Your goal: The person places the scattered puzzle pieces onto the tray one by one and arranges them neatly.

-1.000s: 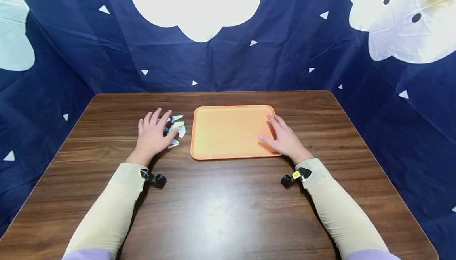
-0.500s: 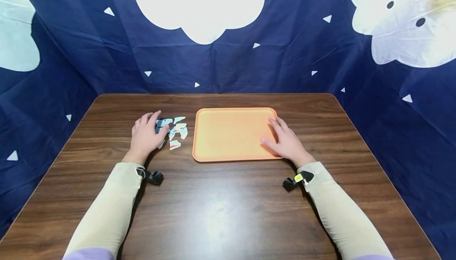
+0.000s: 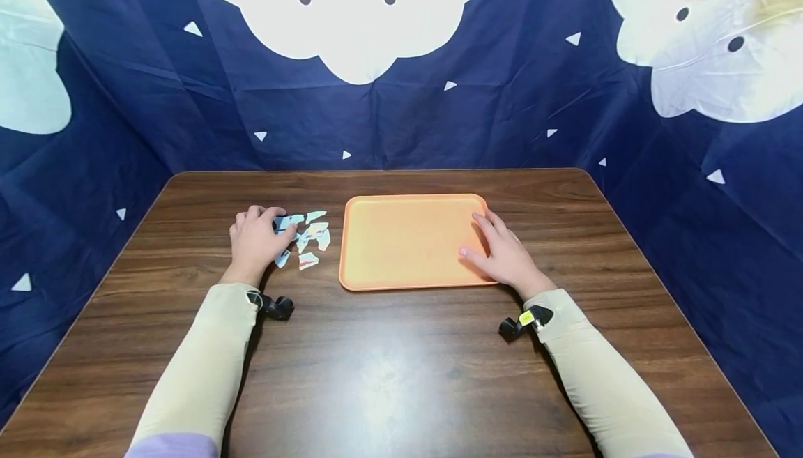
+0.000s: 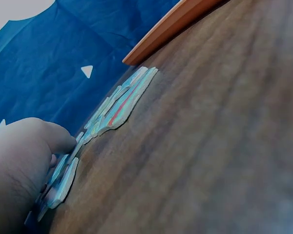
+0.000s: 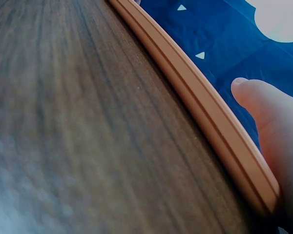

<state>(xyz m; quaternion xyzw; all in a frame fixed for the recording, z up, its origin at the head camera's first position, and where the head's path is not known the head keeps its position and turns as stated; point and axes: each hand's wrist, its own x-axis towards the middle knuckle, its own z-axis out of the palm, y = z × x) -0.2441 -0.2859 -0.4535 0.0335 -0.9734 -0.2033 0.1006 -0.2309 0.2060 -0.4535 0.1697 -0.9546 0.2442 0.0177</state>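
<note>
Several flat, irregular pieces point(image 3: 309, 261) with a pale blue print and some red lie on the table, left of an orange tray point(image 3: 408, 242). They look like puzzle pieces. My left hand point(image 3: 252, 240) is over the left side of the group, thumb and bent index finger apart with pieces showing between them. In the left wrist view, the thumb point(image 4: 58, 139) comes down right at the pieces point(image 4: 119, 105), and the other fingertips are mostly hidden. My right hand point(image 3: 508, 256) lies over the tray's right end with relaxed, spread fingers; its thumb point(image 5: 249, 92) appears above the tray rim point(image 5: 200, 107).
The brown wooden table point(image 3: 376, 353) extends in front of the tray and to both sides. A dark blue curtain point(image 3: 401, 123) with white clouds and triangles hangs behind it. A small black camera sits on each wrist, the left camera point(image 3: 279, 307) close above the table.
My left hand has shifted left across the pieces, uncovering more of them, and its fingers have bent more. The right hand stays at the tray. The head view has tilted slightly.
</note>
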